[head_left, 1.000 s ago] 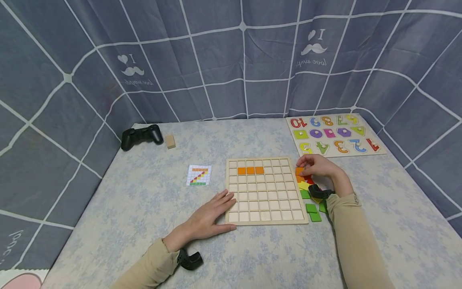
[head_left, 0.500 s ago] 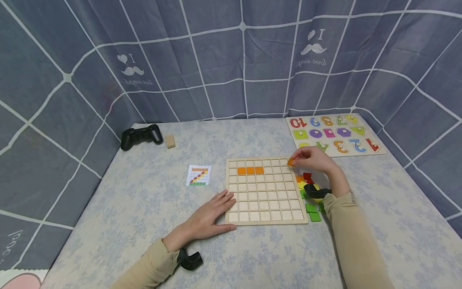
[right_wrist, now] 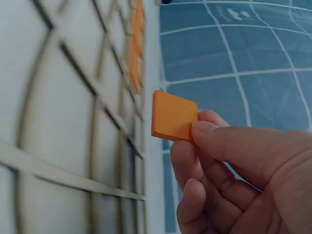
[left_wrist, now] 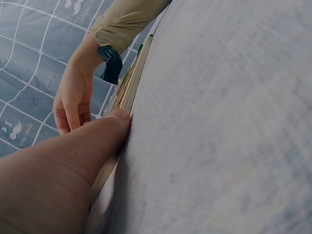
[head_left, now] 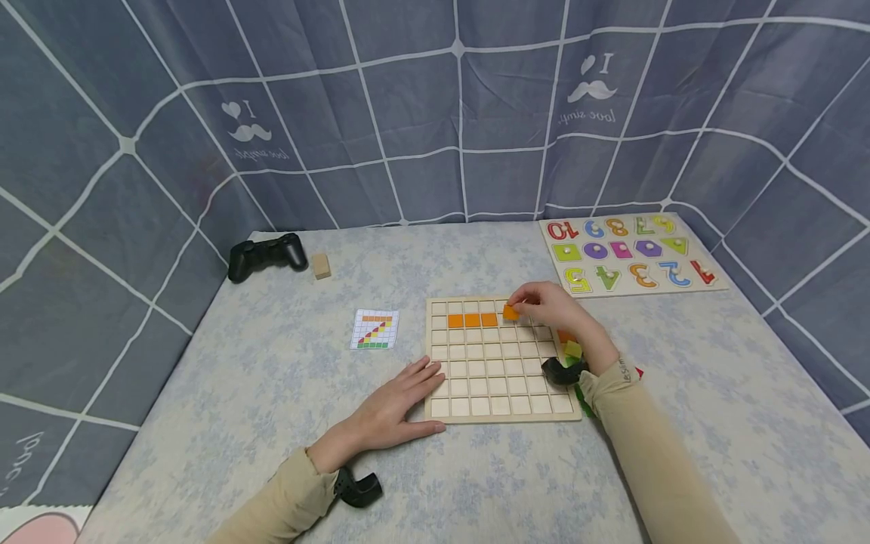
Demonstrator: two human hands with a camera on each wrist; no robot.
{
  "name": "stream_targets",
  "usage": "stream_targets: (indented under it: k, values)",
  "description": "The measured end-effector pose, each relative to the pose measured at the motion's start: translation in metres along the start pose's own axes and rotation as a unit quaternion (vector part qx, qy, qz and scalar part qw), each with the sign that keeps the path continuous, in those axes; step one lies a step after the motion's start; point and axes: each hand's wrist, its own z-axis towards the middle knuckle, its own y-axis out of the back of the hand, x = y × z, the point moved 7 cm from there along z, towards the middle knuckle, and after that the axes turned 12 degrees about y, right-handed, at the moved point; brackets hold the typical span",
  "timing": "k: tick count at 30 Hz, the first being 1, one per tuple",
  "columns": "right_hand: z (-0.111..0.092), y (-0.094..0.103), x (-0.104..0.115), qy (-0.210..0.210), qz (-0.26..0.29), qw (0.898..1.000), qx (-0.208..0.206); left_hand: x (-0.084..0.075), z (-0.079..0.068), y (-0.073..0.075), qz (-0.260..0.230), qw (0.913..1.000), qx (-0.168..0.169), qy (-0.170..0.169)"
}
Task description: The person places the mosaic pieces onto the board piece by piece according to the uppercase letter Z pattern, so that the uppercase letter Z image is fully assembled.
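Between thumb and fingers, my right hand [head_left: 549,305] pinches an orange square tile [right_wrist: 174,116] by one edge. It hangs over the upper part of a wooden grid board [head_left: 479,387], just right of a row of 3 orange tiles [head_left: 472,321] lying in the board's cells. My left hand [head_left: 390,408] rests at the board's left side with fingers spread, fingertips over the rim and thumb at the lower left corner. In the left wrist view, the left thumb [left_wrist: 105,134] lies along the board's edge. A pattern card [head_left: 374,329] with a coloured Z-like figure lies left of the board.
Loose coloured tiles [head_left: 573,350] lie along the board's right side, partly hidden under the right forearm. A number and shape puzzle board [head_left: 639,253] is at the back right. A black game controller [head_left: 268,258] and a small wooden block [head_left: 321,266] sit at the back left.
My right hand has picked up an orange tile from the pile at the right and carried it left over the board's upper cells. The left hand has stayed in place.
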Motion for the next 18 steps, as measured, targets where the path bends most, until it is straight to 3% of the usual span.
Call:
stream_targets:
  k: [11, 18]
  values:
    - [0.004, -0.018, -0.005, -0.001, -0.008, 1.0, 0.013, 0.001, -0.001, 0.0, -0.002, 1.0, 0.0, -0.001]
    - [-0.003, -0.009, -0.006, -0.002, 0.019, 1.0, 0.008, 0.0, -0.001, 0.0, -0.002, 1.0, 0.0, -0.005]
